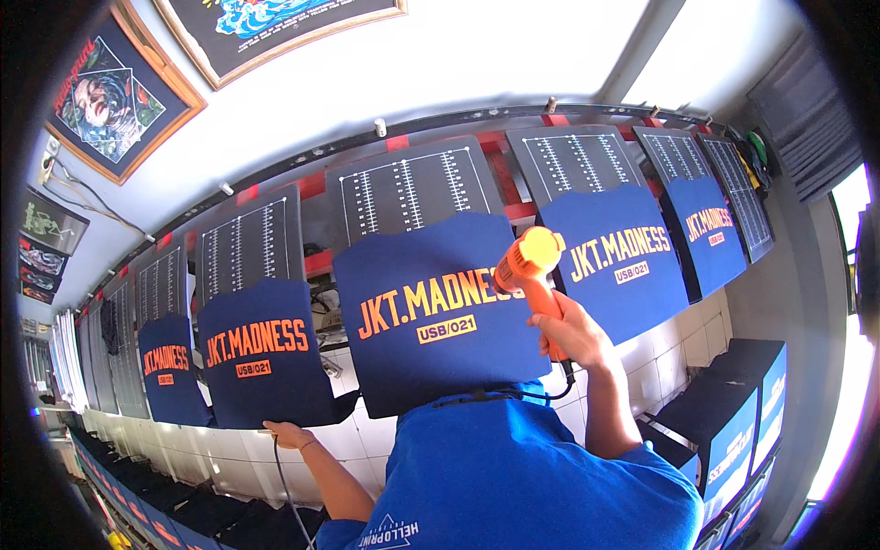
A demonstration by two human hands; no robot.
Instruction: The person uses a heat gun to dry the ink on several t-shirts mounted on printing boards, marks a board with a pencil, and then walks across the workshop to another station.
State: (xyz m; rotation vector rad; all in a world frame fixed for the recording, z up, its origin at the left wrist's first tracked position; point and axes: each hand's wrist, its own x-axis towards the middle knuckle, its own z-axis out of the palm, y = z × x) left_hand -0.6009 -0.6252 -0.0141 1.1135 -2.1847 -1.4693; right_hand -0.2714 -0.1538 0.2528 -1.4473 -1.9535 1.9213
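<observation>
A long row of dark boards (408,188) runs along the white wall, each tilted up with white ruler lines on top. Dark blue shirts are pulled over them. The biggest one, the middle blue shirt (431,316), is right in front of me and has big orange letters with a small orange box label under them. The shirt to my left (261,353) and the shirt to my right (614,257) look the same, with the same orange print and small box label.

High on the wall hang framed pictures (115,92) with wooden frames. Low on my right sit dark boxes with blue sides (733,440).

My right hand (573,335) is wrapped tight around the handle of an orange heat gun (530,261). Its yellow round end is just over the right edge of the middle shirt's print.

My left hand (289,433) rests on the bottom edge of the left shirt's board, fingers lying flat and loose. A thin black cord (286,486) hangs below it.
</observation>
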